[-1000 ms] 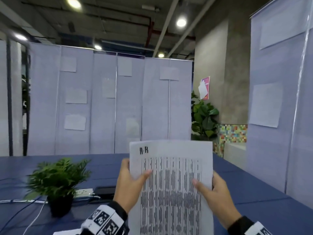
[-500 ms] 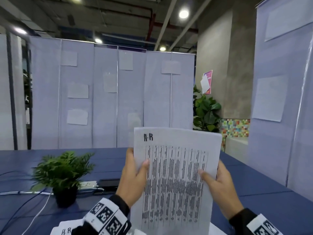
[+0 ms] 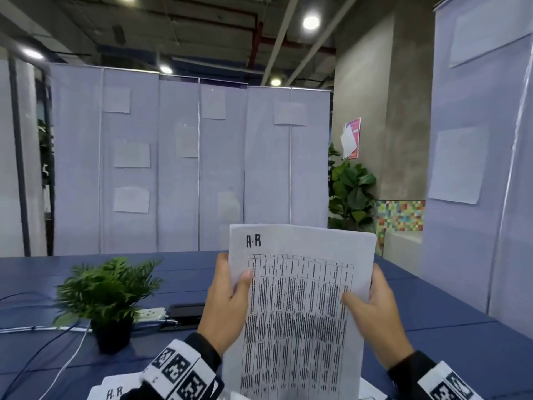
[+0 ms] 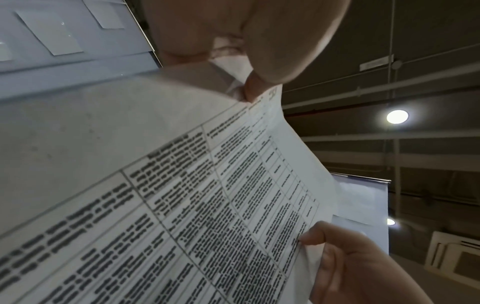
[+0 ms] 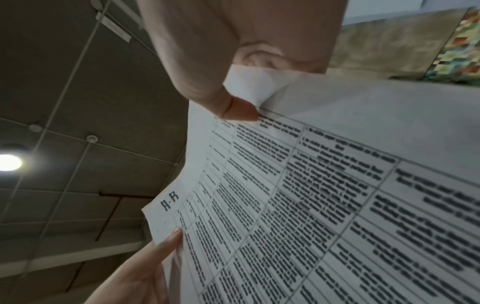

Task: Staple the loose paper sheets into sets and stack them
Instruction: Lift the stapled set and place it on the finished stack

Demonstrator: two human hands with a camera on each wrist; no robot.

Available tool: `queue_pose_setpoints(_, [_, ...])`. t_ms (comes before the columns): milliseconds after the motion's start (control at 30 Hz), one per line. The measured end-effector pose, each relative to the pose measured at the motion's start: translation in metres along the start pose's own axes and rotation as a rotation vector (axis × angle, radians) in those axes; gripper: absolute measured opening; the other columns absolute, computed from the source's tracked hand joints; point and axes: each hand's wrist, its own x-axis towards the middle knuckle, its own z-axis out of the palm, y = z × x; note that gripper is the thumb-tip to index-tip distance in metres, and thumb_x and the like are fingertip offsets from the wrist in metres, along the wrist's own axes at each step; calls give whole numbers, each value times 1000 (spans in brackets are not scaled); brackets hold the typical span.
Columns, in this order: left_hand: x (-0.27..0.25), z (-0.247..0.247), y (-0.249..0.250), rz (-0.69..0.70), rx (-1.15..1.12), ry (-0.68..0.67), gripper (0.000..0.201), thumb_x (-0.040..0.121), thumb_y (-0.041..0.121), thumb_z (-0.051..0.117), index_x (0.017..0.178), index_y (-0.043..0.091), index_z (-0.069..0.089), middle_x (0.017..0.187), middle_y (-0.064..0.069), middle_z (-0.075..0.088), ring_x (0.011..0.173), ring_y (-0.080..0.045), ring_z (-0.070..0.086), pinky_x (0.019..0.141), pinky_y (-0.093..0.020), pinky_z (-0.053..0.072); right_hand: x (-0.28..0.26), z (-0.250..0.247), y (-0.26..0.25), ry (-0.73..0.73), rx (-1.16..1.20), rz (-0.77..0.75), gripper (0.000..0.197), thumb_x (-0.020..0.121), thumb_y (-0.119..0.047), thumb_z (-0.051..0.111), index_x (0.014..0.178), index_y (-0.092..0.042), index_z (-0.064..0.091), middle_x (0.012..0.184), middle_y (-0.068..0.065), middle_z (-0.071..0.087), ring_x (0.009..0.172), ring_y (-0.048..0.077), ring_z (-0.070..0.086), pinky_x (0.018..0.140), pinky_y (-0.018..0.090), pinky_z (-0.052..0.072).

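I hold a set of printed paper sheets (image 3: pixel 300 307) upright over the blue table; the front sheet carries a table of text and the mark "A-R" at its top left. My left hand (image 3: pixel 227 301) grips the left edge, thumb on the front, fingers behind. My right hand (image 3: pixel 369 310) grips the right edge the same way. The wrist views show the sheets (image 4: pixel 207 195) (image 5: pixel 311 195) with each thumb pressed on the front, the left hand (image 4: pixel 259 61) and the right hand (image 5: pixel 228 86) close up. More sheets marked "A-R" (image 3: pixel 112 391) lie on the table at the bottom edge. No stapler is in view.
A small potted plant (image 3: pixel 106 298) stands on the blue table (image 3: pixel 447 313) at the left. Behind it lie a white power strip (image 3: pixel 151 313), a black phone (image 3: pixel 184 310) and cables (image 3: pixel 43 350). White partition panels enclose the table on the far and right sides.
The sheets have risen a little and tilted slightly to the right. Both hands kept their grip on the edges, and the loose sheets at the bottom came into view.
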Motion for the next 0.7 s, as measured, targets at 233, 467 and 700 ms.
queue_pose_setpoints(233, [-23,-1,-27,-103,4,20,30,93,10,54,108,34,48,108,11,63,96,9,60,88,-20,49,-27,-1,22,-76,-68,99,44,81,13,52,101,-26,54,101,-2,65,93,13,64,82,34,53])
queue_pose_setpoints(467, [-19,-2,-28,-107,8,-17,30,92,9,55,116,24,45,108,14,59,103,-6,59,89,-28,46,-7,-39,42,-92,-166,212,22,86,6,48,92,-15,50,95,12,60,79,26,59,66,33,47])
queue_pose_setpoints(700, [-24,-2,-27,-134,-11,-31,28,93,8,54,116,21,43,107,9,59,102,-12,59,93,-37,48,-1,-93,121,-249,-1121,452,29,85,-23,58,111,-12,50,118,11,49,111,30,48,91,39,43])
